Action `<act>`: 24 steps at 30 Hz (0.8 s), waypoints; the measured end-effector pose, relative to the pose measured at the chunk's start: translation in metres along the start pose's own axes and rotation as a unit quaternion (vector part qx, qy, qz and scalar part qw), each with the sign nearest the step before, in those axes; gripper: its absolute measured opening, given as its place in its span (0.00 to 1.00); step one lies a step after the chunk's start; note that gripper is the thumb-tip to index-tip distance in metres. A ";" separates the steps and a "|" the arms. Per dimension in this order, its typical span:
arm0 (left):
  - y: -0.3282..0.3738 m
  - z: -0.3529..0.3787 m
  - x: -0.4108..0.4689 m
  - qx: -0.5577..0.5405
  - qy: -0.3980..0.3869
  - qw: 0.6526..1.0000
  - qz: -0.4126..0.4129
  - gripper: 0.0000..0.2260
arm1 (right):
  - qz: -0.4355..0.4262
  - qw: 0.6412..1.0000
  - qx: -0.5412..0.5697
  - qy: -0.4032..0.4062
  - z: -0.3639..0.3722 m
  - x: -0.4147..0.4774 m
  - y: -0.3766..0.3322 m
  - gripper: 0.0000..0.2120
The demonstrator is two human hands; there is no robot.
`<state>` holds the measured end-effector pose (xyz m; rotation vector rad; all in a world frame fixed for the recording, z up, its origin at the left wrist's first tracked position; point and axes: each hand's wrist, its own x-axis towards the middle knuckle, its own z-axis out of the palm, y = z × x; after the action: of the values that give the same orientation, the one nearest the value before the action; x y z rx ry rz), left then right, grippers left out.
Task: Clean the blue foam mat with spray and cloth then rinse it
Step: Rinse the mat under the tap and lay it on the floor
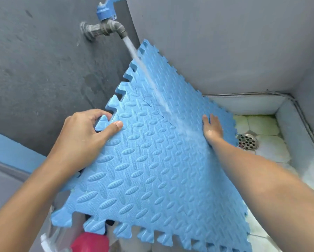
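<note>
The blue foam mat (152, 160), with a raised oval pattern and puzzle-tooth edges, is held tilted under a wall tap (105, 28). Water (145, 70) streams from the tap onto the mat's upper part and runs down its face. My left hand (83, 135) grips the mat's left edge, thumb on top and fingers behind a tooth. My right hand (211, 129) lies flat and wet on the mat near its right edge, fingers spread. Thin dark marks show on the mat just above the middle.
A tiled wash basin floor (269, 155) with a round metal drain (248, 141) lies at the right, below the mat. Dark grey walls (34, 70) close in behind and to the left. A red object (90, 241) and something clear sit under the mat's lower edge.
</note>
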<state>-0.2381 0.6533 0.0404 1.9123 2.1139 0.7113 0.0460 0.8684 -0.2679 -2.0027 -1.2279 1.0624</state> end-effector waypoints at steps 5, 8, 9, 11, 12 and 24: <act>-0.007 0.001 0.003 -0.005 -0.005 1.000 -0.015 0.14 | -0.060 0.997 0.044 0.003 0.016 -0.116 -0.009 0.30; -0.004 0.001 0.003 0.007 -0.001 1.000 -0.011 0.11 | -0.152 0.987 0.060 -0.013 0.039 -0.216 -0.040 0.35; -0.003 0.001 0.003 0.013 0.002 1.000 -0.011 0.10 | -0.194 0.979 0.062 -0.020 0.042 -0.246 -0.049 0.37; -0.002 0.001 0.002 0.011 0.002 1.000 -0.016 0.11 | -0.286 0.956 0.050 -0.035 0.041 -0.288 -0.056 0.39; -0.002 0.000 0.002 0.004 0.002 1.000 -0.017 0.11 | -0.324 0.944 0.044 -0.040 0.036 -0.297 -0.051 0.38; -0.004 0.000 0.000 -0.021 -0.001 1.000 -0.014 0.11 | -0.019 0.998 0.008 0.059 -0.061 -0.162 0.122 0.35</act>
<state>-0.2415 0.6532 0.0391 1.8580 2.1022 0.7431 0.1103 0.6672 -0.2757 -1.9915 -1.1865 0.9192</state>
